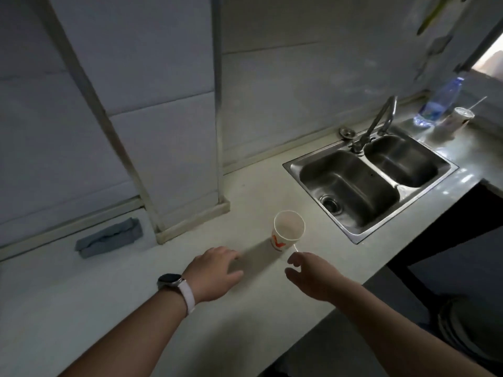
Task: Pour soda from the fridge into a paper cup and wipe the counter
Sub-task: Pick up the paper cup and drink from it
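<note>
Cup (288,229) upright on counter (245,308), empty, ready for soda. My left hand (215,270) and right hand (313,276) at its 6 o'clock, fingers loose, holding nothing. Cloth (109,238) waits at 9 o'clock.

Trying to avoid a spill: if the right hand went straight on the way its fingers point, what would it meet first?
Probably the paper cup, near its base; it stands upright on the counter just ahead of the right hand. Depth is hard to judge.
</note>
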`<state>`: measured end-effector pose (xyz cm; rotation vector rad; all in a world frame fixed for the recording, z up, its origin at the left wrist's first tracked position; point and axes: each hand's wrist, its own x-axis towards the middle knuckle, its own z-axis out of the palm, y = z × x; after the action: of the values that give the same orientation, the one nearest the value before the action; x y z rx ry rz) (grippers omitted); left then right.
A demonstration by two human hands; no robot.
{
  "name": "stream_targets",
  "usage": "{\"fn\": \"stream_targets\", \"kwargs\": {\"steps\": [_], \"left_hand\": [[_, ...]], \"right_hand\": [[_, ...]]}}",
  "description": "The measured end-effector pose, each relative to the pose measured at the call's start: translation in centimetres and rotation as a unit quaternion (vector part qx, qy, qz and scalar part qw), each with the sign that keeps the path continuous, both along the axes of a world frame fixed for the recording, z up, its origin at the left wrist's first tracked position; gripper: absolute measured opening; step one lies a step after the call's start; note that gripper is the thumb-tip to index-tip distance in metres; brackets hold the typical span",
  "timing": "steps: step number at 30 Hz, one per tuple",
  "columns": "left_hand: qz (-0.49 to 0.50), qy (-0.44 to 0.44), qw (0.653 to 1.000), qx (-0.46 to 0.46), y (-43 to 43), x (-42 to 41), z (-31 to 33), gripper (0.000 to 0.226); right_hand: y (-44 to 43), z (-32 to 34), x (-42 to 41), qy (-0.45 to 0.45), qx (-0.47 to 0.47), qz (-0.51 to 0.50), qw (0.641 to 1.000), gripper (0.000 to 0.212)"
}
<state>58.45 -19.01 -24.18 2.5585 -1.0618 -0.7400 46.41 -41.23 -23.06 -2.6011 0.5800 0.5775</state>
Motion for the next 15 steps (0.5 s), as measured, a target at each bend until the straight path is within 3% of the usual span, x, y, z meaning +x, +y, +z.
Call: {"fn": "stream_targets", "kwargs": {"steps": [8, 12, 15], "left_hand": [[0.127, 0.08, 0.989, -0.003, -7.3, 0.0, -3.0, 0.049], [0.22, 0.125, 0.967, -0.028, -10.0, -0.7, -4.7, 0.065], [0.278, 0.154, 0.945, -0.075, -11.9, -1.7, -6.0, 0.077]], "right_hand": [[-8.9, -3.9, 1.7, 0.012, 0.077, -0.004, 0.997, 0.041], [-11.2, -6.1, 2.2, 0.007, 0.149, -0.05, 0.988, 0.038], [-11.5, -7.2, 2.5, 0.003, 0.245, -0.137, 0.96, 0.035]]}}
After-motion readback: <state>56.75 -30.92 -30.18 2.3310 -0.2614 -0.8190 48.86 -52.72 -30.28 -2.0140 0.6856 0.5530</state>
